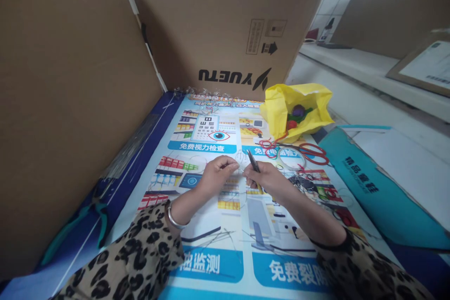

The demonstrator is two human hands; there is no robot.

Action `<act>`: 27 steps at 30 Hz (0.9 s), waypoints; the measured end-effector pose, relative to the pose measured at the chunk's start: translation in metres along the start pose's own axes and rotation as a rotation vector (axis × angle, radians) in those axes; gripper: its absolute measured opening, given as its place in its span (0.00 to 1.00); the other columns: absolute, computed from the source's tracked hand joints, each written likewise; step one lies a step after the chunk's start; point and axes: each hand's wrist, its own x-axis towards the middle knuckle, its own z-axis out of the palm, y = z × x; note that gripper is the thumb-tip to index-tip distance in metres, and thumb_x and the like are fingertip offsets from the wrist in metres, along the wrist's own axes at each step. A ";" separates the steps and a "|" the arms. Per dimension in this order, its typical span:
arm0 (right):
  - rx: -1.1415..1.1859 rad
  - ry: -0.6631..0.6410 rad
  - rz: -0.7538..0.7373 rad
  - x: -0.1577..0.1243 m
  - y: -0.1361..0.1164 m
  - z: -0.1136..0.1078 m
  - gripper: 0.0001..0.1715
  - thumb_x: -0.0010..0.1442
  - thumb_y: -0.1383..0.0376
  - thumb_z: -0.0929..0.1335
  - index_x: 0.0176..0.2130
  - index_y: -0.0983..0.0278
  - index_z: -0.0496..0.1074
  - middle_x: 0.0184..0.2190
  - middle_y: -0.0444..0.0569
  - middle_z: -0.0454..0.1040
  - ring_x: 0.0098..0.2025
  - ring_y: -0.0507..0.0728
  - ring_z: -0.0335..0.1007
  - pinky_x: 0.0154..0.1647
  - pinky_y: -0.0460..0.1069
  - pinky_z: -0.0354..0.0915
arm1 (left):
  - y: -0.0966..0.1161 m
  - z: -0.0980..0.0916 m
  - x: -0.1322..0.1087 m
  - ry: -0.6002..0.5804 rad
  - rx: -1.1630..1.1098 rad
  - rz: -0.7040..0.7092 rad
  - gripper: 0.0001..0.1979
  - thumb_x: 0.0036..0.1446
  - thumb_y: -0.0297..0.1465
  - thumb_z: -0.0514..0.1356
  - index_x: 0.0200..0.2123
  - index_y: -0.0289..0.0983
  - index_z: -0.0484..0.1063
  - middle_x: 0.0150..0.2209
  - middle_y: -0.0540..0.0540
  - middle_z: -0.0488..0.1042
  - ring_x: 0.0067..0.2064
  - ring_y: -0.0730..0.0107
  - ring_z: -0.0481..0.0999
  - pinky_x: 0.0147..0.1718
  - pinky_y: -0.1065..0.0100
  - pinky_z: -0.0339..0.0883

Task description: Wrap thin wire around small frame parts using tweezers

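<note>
Near the middle of the printed sheet [246, 239], my left hand [220, 176] pinches a thin, pale wire piece [241, 158] between thumb and fingertips. Close beside it on the right, my right hand [269, 178] is closed around a small dark tool [252, 161], its tip pointing up and left. The right fingertips are at the same wire piece; the fine contact between them is too small to make out. Loose thin wires [225, 234] lie on the sheet below both hands.
A yellow bag [276, 108] with yarn balls stands at the back right, near red-handled scissors [314, 152] and a white ring [291, 158]. Teal-handled pliers [101, 220] and a wire bundle [130, 150] lie left. A teal box [365, 183] sits right. Cardboard walls [225, 23] rise behind.
</note>
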 end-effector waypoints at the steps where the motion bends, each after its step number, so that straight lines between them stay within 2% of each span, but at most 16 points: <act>1: -0.005 -0.002 -0.004 0.000 0.000 0.000 0.08 0.46 0.61 0.67 0.25 0.64 0.66 0.17 0.41 0.68 0.20 0.48 0.62 0.23 0.45 0.60 | 0.001 0.000 -0.001 -0.009 -0.004 -0.003 0.08 0.51 0.34 0.57 0.27 0.36 0.69 0.27 0.51 0.68 0.31 0.74 0.66 0.33 0.73 0.60; 6: -0.002 -0.020 -0.009 0.001 0.002 0.000 0.08 0.47 0.61 0.67 0.25 0.64 0.65 0.15 0.40 0.66 0.19 0.48 0.61 0.22 0.45 0.60 | 0.007 -0.001 -0.002 -0.054 0.062 0.019 0.07 0.53 0.34 0.54 0.27 0.36 0.66 0.26 0.52 0.67 0.30 0.75 0.65 0.33 0.73 0.59; 12: -0.025 -0.012 -0.021 0.001 0.002 0.001 0.08 0.47 0.61 0.66 0.26 0.63 0.64 0.15 0.40 0.65 0.19 0.49 0.60 0.22 0.45 0.59 | 0.009 -0.007 0.000 -0.102 0.274 0.089 0.06 0.54 0.32 0.52 0.27 0.37 0.65 0.26 0.53 0.66 0.29 0.76 0.64 0.32 0.74 0.57; 19: -0.030 0.008 -0.032 0.000 0.000 -0.001 0.07 0.46 0.63 0.66 0.27 0.63 0.62 0.15 0.39 0.65 0.18 0.48 0.59 0.22 0.45 0.59 | 0.004 -0.005 -0.001 -0.096 0.433 0.154 0.06 0.56 0.32 0.50 0.29 0.38 0.62 0.26 0.53 0.64 0.29 0.75 0.63 0.30 0.72 0.55; 27: -0.044 0.012 -0.050 0.001 -0.001 0.001 0.08 0.46 0.63 0.66 0.25 0.63 0.62 0.15 0.40 0.65 0.19 0.49 0.60 0.23 0.46 0.60 | 0.009 -0.005 -0.002 -0.108 0.491 0.181 0.06 0.56 0.32 0.50 0.30 0.39 0.63 0.29 0.50 0.68 0.33 0.71 0.65 0.35 0.69 0.57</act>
